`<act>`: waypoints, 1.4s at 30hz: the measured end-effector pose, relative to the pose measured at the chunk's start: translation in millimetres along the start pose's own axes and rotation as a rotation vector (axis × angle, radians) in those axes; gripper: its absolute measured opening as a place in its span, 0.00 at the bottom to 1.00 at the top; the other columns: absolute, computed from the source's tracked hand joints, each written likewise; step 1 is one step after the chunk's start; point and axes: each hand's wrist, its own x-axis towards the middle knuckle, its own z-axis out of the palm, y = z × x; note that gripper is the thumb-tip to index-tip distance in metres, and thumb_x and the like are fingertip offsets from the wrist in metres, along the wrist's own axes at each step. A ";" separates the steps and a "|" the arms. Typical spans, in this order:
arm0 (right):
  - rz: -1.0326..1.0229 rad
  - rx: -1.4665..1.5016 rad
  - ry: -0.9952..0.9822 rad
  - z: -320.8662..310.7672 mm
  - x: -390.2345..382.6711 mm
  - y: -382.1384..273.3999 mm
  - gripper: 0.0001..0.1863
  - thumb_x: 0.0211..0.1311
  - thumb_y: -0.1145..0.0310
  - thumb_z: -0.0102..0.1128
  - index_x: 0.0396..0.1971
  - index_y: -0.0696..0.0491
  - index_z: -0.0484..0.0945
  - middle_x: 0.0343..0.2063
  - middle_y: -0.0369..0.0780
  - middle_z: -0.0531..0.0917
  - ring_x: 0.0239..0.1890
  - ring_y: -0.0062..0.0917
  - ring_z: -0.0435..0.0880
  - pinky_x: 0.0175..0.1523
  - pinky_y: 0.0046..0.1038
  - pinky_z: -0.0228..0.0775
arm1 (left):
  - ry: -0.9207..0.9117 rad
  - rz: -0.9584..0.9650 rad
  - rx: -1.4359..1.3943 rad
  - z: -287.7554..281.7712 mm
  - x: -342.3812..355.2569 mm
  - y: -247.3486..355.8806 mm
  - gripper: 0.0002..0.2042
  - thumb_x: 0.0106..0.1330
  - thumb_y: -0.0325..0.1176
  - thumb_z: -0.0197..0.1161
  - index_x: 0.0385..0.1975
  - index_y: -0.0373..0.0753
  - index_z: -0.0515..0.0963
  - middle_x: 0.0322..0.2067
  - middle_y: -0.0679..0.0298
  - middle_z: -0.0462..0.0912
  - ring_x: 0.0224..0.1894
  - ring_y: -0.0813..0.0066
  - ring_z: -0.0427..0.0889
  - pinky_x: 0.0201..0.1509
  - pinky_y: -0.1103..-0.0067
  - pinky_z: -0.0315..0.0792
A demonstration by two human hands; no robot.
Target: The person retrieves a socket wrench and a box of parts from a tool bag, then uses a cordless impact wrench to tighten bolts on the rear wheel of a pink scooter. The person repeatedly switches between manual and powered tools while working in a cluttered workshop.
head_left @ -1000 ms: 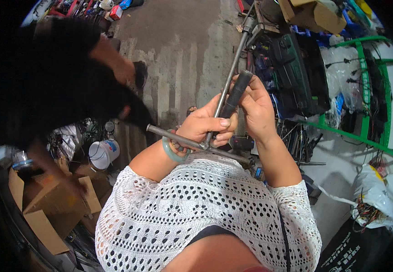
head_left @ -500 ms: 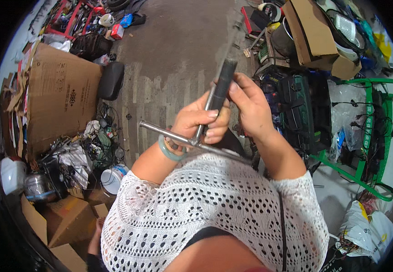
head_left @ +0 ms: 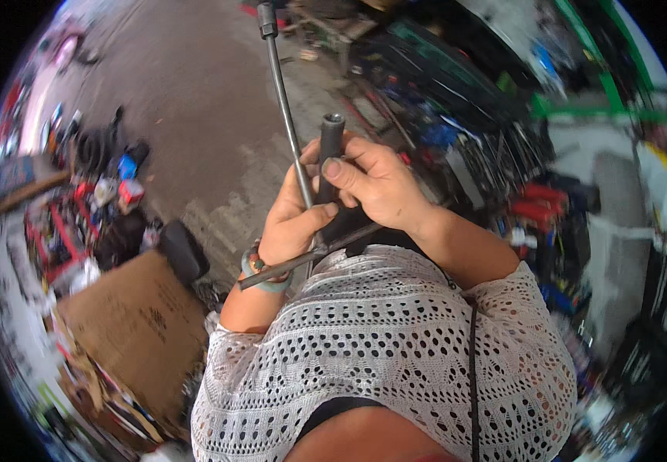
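A steel T-handle socket wrench (head_left: 283, 100) is in my left hand (head_left: 286, 227), its long shaft slanting away to a socket at the far end. The crossbar of the wrench lies close to my body, over the left wrist with its bracelets. A dark, hollow, tube-like socket (head_left: 331, 142) stands beside the shaft, its open end facing up and away. My right hand (head_left: 383, 185) is closed round this tube, thumb pressed on its side. The left fingers reach near the tube's lower part; whether they grip it too is hidden.
A large cardboard box (head_left: 145, 323) and a dark padded object (head_left: 183, 250) stand at left. Red tool racks (head_left: 60, 239) lie beyond them. On the right are many hand tools (head_left: 503, 158), a dark green case (head_left: 441, 58) and a green metal frame (head_left: 611, 96).
My view has swung to the right. The wrench's shaft now tilts leftward, its crossbar has turned, and the tube stands more upright, its open end showing. Both hands keep their hold.
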 end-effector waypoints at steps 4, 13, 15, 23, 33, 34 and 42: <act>0.008 -0.050 0.251 -28.1 -46.2 30.0 0.13 0.59 0.63 0.56 0.38 0.57 0.77 0.35 0.37 0.75 0.32 0.20 0.76 0.37 0.22 0.69 | -0.136 -0.210 -0.078 2.4 0.4 -50.1 0.38 0.48 0.12 0.46 0.65 0.42 0.50 0.54 0.59 0.66 0.54 0.68 0.69 0.58 0.71 0.64; 0.060 -0.003 0.594 -88.5 -153.1 106.1 0.18 0.56 0.58 0.59 0.33 0.60 0.77 0.32 0.39 0.76 0.31 0.22 0.77 0.37 0.24 0.68 | -0.195 -0.502 0.012 68.0 -17.7 -165.3 0.33 0.56 0.15 0.47 0.64 0.41 0.48 0.54 0.59 0.65 0.55 0.69 0.68 0.60 0.73 0.63; 0.056 -0.025 0.638 -108.3 -180.4 123.4 0.19 0.57 0.57 0.58 0.32 0.60 0.77 0.31 0.39 0.77 0.29 0.23 0.77 0.36 0.24 0.68 | -0.175 -0.540 -0.008 86.3 -19.0 -191.9 0.32 0.58 0.17 0.48 0.64 0.38 0.47 0.55 0.58 0.64 0.56 0.69 0.67 0.58 0.75 0.64; 0.197 0.355 0.629 -227.4 -329.4 162.5 0.14 0.63 0.61 0.52 0.33 0.58 0.76 0.27 0.35 0.78 0.26 0.13 0.74 0.30 0.16 0.66 | -0.167 -0.543 -0.013 194.8 -34.0 -348.6 0.25 0.62 0.19 0.49 0.60 0.35 0.52 0.46 0.58 0.71 0.50 0.68 0.73 0.54 0.71 0.70; 0.522 0.166 0.490 -366.4 -421.9 207.8 0.14 0.62 0.61 0.52 0.31 0.59 0.76 0.18 0.34 0.76 0.20 0.17 0.73 0.27 0.22 0.65 | 0.029 -0.727 -0.247 294.0 -39.6 -492.8 0.22 0.63 0.23 0.51 0.56 0.36 0.55 0.41 0.62 0.73 0.42 0.74 0.75 0.49 0.77 0.70; 0.488 0.117 0.480 -375.2 -419.6 219.9 0.14 0.62 0.61 0.53 0.30 0.58 0.76 0.18 0.34 0.77 0.20 0.16 0.73 0.27 0.22 0.65 | 0.033 -0.733 -0.243 293.5 -30.9 -498.0 0.23 0.63 0.22 0.51 0.57 0.36 0.54 0.41 0.62 0.73 0.41 0.74 0.75 0.49 0.78 0.70; 0.537 0.009 0.593 -449.2 -367.0 239.2 0.16 0.62 0.58 0.53 0.30 0.58 0.76 0.22 0.35 0.79 0.26 0.18 0.74 0.33 0.23 0.67 | 0.107 -0.661 -0.156 276.8 50.9 -561.6 0.22 0.59 0.20 0.52 0.54 0.40 0.59 0.34 0.74 0.66 0.27 0.89 0.64 0.27 0.90 0.58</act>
